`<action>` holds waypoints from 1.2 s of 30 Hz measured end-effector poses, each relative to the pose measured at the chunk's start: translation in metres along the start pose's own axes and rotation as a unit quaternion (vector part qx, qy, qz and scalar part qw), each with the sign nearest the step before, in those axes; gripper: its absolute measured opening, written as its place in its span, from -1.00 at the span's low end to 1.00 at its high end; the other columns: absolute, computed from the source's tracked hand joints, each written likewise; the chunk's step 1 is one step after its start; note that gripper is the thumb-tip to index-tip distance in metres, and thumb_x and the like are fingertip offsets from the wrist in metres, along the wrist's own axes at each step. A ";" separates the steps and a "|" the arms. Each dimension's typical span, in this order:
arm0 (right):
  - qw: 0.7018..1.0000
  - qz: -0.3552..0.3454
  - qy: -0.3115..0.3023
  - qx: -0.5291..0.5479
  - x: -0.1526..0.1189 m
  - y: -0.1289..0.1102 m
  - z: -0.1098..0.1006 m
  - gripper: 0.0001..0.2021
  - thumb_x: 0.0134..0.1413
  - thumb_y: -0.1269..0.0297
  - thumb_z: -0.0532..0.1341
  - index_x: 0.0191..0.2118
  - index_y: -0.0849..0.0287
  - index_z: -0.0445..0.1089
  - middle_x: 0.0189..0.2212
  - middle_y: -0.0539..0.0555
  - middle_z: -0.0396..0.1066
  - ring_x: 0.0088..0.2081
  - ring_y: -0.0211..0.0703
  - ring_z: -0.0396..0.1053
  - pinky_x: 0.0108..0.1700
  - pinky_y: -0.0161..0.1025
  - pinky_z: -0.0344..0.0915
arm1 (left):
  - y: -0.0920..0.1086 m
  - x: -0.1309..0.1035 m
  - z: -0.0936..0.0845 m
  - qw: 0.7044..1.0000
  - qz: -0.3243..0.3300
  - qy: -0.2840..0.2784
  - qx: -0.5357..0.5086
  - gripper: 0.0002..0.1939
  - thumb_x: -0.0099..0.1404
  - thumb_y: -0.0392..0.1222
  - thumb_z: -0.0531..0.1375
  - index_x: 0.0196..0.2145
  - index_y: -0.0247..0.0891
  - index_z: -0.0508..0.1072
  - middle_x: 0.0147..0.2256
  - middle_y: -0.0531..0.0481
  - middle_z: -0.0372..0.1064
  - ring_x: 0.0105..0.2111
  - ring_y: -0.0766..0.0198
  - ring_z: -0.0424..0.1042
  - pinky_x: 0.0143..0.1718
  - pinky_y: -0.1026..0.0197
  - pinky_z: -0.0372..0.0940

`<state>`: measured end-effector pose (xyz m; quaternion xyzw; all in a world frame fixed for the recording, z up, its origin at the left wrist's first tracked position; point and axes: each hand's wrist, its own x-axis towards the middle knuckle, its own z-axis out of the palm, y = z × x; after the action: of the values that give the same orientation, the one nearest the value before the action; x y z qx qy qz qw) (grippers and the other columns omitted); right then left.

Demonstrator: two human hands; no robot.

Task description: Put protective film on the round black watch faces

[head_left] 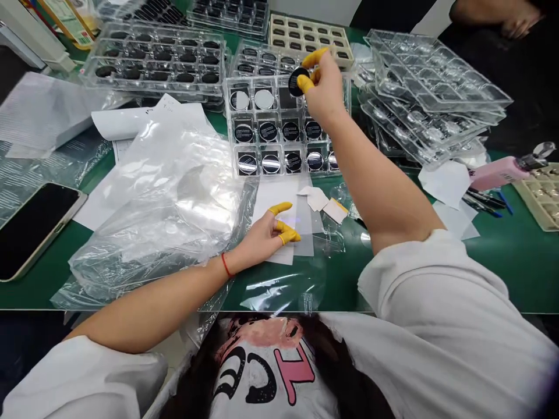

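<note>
STEP: placing disc, judged | RIGHT: right hand (pixel 325 87) grip pinches small round black disc (pixel 298 80) above clear plastic compartment tray (pixel 233 125) | LEFT: left hand (pixel 267 233) grip loosely apart, fingertips pressing white paper sheet (pixel 275 198) on green tabletop (pixel 502 262) | NEXT: calls for lowering squarely into the free top-row cell

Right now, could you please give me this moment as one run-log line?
right hand: pinches black disc over clear tray | left hand: rests on film

Bright overhead light, glare on plastic bag (pixel 166 192), edges warped.
</note>
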<state>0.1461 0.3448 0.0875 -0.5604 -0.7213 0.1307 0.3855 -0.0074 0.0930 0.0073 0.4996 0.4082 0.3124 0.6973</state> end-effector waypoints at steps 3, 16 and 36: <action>0.998 0.003 -0.035 -0.059 0.028 0.018 0.011 -0.85 0.26 0.48 0.19 -0.08 0.24 0.38 -0.15 0.03 0.35 -0.25 -0.43 0.18 0.01 -0.34 0.24 | -0.001 0.000 -0.002 1.000 0.002 -0.013 0.011 -0.32 0.31 -0.24 0.22 0.29 -0.32 0.02 -0.41 0.09 0.48 -0.14 0.21 0.57 0.01 0.12 0.34; 0.974 -0.026 -0.095 -0.204 0.037 0.010 -0.023 -0.53 -0.31 0.48 0.51 -0.70 0.15 0.13 -0.45 0.09 0.20 0.08 0.38 0.24 0.20 0.48 0.06 | -0.004 0.001 -0.004 1.000 0.021 -0.002 -0.006 -0.47 0.30 -0.18 0.24 0.17 -0.31 0.23 -0.37 0.04 0.50 -0.21 0.27 0.56 -0.01 0.13 0.33; 0.921 0.136 -0.259 0.258 -0.237 -0.018 -0.043 -0.78 -0.02 0.31 0.31 -0.20 0.15 0.37 -0.23 0.04 0.40 -0.32 -0.23 0.34 -0.17 -0.14 0.36 | -0.020 0.005 -0.006 0.993 0.099 -0.055 0.018 -0.04 0.20 -0.08 0.35 0.37 -0.12 -0.12 0.09 -0.17 0.32 -0.06 0.18 0.45 0.01 0.06 0.39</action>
<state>0.1816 0.1129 0.0302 -0.4806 -0.6541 0.5039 0.2954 -0.0096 0.0938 -0.0140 0.5664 0.3233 0.3444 0.6753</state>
